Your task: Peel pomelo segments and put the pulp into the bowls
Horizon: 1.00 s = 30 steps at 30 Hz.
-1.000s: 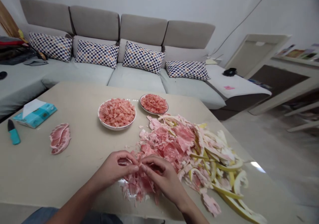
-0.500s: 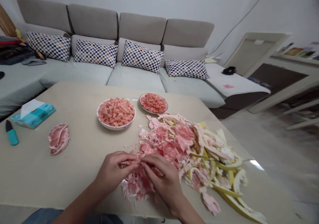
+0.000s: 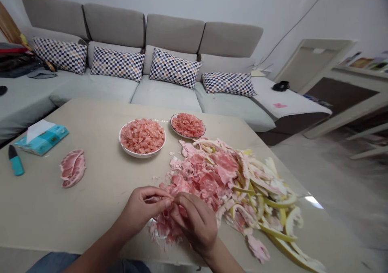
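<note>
My left hand [image 3: 142, 210] and my right hand [image 3: 195, 220] meet above the near end of a heap of torn pink pomelo membrane [image 3: 203, 180]. Their fingertips pinch a small piece of pink pomelo flesh, mostly hidden by my fingers. Yellow-white pomelo rind [image 3: 277, 220] lies along the heap's right side. Farther off stand a white bowl [image 3: 142, 153] heaped with pink pulp and a white plate [image 3: 182, 135] holding more. Whole pink segments [image 3: 72, 168] lie to the left.
A blue tissue pack [image 3: 42, 140] and a small teal tool with a black tip [image 3: 15, 160] lie at the left of the beige table [image 3: 75, 208]. Beyond the table's far edge stands a grey sofa [image 3: 165, 103] with checked cushions. Floor shows beyond the right edge.
My right hand has turned inward and its fingers have curled closer to my left hand. The view has shifted slightly. The heap, bowl and plate have not moved.
</note>
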Available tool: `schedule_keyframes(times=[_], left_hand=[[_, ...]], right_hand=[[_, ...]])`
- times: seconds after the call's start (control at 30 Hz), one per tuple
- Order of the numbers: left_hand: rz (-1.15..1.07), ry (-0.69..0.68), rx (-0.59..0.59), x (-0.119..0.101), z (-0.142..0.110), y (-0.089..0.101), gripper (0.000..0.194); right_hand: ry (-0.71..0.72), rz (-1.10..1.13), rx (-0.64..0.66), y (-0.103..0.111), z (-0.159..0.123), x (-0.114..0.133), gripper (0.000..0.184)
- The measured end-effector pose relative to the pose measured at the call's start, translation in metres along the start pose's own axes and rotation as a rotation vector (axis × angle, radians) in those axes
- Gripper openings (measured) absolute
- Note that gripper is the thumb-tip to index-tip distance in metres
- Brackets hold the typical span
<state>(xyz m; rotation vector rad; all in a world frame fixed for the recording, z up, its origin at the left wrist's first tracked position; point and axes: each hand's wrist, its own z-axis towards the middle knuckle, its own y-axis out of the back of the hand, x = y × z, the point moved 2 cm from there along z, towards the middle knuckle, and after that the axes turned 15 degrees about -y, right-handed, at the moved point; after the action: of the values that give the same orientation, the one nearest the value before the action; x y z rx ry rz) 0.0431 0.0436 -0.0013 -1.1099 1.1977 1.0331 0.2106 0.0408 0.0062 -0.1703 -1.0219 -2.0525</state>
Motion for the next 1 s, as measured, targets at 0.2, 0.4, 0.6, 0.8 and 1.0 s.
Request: schedule_keyframes(times=[0.2,0.4,0.6,0.8,1.0], left_hand=[[-0.066,0.018,-0.04,-0.001,0.0,-0.001,0.027],[-0.101,0.013,0.108,-0.004,0.003,0.006,0.036],[0.045,-0.053,0.026,-0.005,0.001,0.007,0.028],[0.533,-0.613,0.067,-0.02,-0.003,0.009,0.015],[0.762,-0.858,0.154,-0.023,-0.008,0.005,0.015]], right_hand=[[0.108,-0.043,-0.018,0.001,-0.003,-0.006,0.027],[0.24,-0.008,0.12,0.014,0.008,-0.004,0.031],[-0.113,0.245,0.094,0.013,0.01,-0.002,0.032],[-0.597,0.478,0.353,0.012,0.015,0.002,0.012],[-0.89,0.493,0.552,0.015,0.021,0.0,0.016]])
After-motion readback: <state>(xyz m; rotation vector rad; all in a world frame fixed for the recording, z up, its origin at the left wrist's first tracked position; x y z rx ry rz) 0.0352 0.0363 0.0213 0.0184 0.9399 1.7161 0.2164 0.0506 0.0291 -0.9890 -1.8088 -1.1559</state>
